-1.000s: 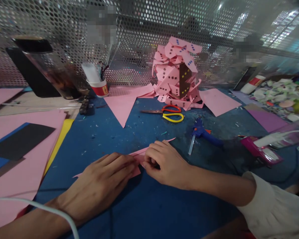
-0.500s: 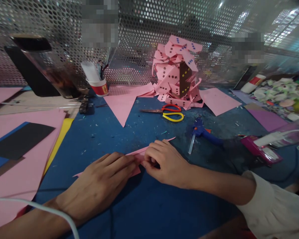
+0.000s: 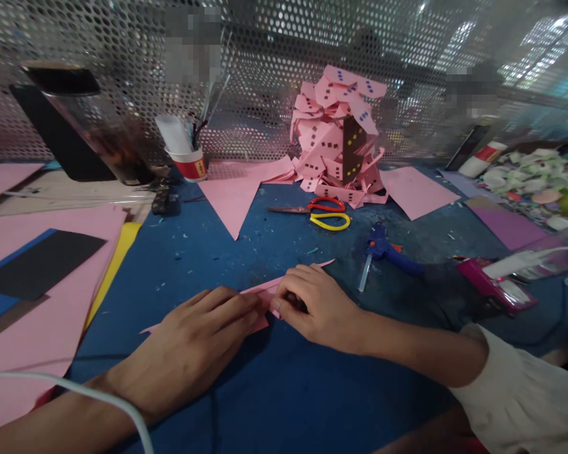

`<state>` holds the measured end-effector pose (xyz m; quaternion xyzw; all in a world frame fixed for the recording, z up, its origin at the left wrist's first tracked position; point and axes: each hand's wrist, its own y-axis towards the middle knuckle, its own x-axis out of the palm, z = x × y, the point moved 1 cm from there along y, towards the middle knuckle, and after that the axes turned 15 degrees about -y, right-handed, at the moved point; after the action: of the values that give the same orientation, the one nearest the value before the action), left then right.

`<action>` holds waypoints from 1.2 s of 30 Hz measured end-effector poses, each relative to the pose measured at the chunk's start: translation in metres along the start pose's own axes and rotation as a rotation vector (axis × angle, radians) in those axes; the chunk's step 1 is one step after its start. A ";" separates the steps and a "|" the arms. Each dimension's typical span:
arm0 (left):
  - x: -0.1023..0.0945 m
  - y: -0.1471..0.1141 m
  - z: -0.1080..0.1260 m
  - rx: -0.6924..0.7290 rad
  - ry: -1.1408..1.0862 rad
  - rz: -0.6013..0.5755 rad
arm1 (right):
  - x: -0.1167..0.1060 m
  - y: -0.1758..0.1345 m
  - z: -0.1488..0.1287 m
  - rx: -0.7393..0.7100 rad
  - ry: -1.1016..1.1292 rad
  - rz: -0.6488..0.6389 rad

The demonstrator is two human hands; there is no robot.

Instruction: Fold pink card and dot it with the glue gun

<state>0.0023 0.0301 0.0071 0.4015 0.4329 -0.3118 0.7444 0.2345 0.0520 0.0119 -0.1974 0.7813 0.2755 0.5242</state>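
Left hand [image 3: 194, 343]: palm down over a narrow, folded strip of pink paper [image 3: 266, 294]. Fingers close together and slightly bent, tips on the paper. Thumb hidden; cannot tell whether these fingers grip or only press.

Right hand [image 3: 319, 309]: fingers curled inward, thumb drawn up toward them, grasping the same strip between their tips. Left and right fingertips just beside each other.

Strip position: on the blue worktop [image 3: 284, 403], beneath both sets of fingers, running obliquely. One pointed end emerges beyond the right knuckles, the other past the outer side of the left hand. A corner shows just on the near side of the left fingertips.

Beyond the fingers: scissors with red and yellow handle loops [image 3: 330, 222], dark metal blades toward the left. Farther off, behind the scissors, a tall, many-pieced pink paper construction marked with small dark squares [image 3: 331, 151]. Beyond the left fingers, near a red-and-white cup [image 3: 189, 165], flat pink paper with a triangular point [image 3: 233, 198].

Right of the right fingers, well apart: blue glue gun [image 3: 381, 243] with a translucent stick [image 3: 365, 272].

Left of the left fingers: large pink sheets [image 3: 88, 268] bearing a black rectangular piece [image 3: 42, 265]; yellow sheet [image 3: 116, 268] partly underneath.
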 end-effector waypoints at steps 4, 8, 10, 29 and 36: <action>0.001 0.000 -0.001 0.002 0.005 -0.001 | 0.001 0.000 0.000 -0.004 0.003 0.015; 0.000 0.001 0.000 -0.006 0.002 -0.009 | 0.001 -0.001 -0.001 -0.005 0.008 0.021; 0.000 0.001 0.000 -0.017 -0.001 -0.016 | 0.000 -0.001 -0.001 -0.001 0.018 0.018; -0.001 0.002 0.002 -0.055 -0.041 -0.036 | -0.001 -0.004 -0.003 -0.118 -0.066 0.060; 0.002 0.000 0.000 -0.051 -0.012 -0.049 | -0.005 -0.004 -0.004 -0.189 -0.157 0.033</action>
<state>0.0030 0.0303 0.0054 0.3700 0.4458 -0.3213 0.7491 0.2358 0.0465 0.0170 -0.2109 0.7114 0.3713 0.5582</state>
